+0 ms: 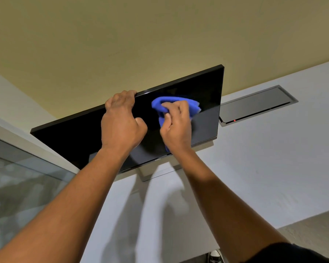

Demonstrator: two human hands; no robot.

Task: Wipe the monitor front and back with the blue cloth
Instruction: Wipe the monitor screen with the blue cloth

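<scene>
- Right hand point(176, 122), frame centre: fingers pinched closed on bunched blue cloth point(193, 106), pressed against the screen.
- Left hand point(122, 120): fingers hooked over the top bezel, thumb on the glass, bracing.
- Monitor point(74, 141) mid-frame on white counter point(264, 168); front wipe underway.
- Advice: flatten the cloth, overlap light strokes edge to edge, keep the brace so the stand stays put.

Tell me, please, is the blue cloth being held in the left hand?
No, the right hand presses the blue cloth on the screen; the left hand grips the monitor.
</scene>
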